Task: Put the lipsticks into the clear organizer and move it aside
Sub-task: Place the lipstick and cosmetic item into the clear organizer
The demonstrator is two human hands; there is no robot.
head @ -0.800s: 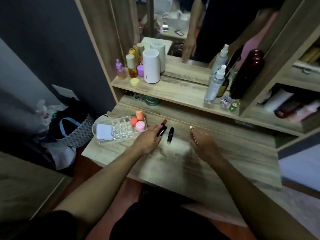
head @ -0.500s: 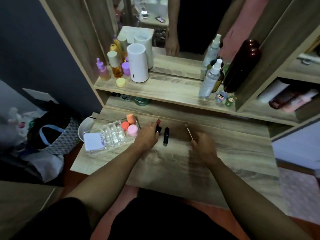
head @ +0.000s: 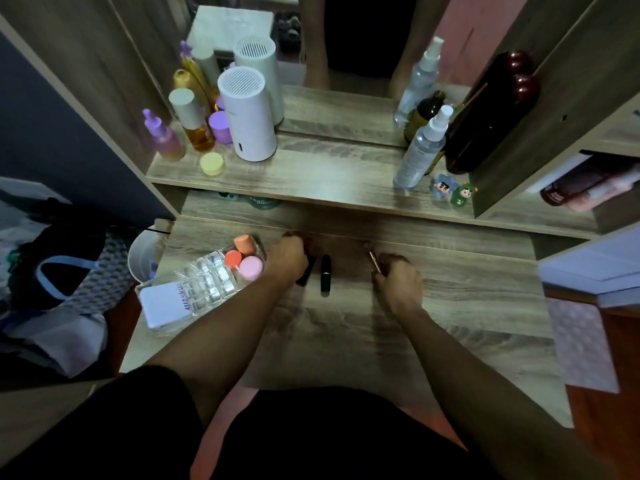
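The clear organizer point(head: 204, 284) sits at the left of the wooden dresser top, with a white card and three small pink and orange items in it. My left hand point(head: 285, 259) is curled over a dark red lipstick point(head: 306, 268) just right of the organizer, and hides most of it. A black lipstick point(head: 325, 273) lies free on the wood beside that hand. My right hand point(head: 398, 285) is closed around the lower end of a thin gold lipstick point(head: 374, 259), whose tip points away from me.
A raised shelf point(head: 329, 181) behind holds a white cylinder point(head: 247, 116), bottles, spray bottles point(head: 420, 150) and two small figurines. A mirror stands behind it. Bags point(head: 65, 271) and a white bucket sit on the floor to the left.
The camera has tilted down and closer. My left hand has closed further over the dark red lipstick. My right hand has curled around the thin gold lipstick.
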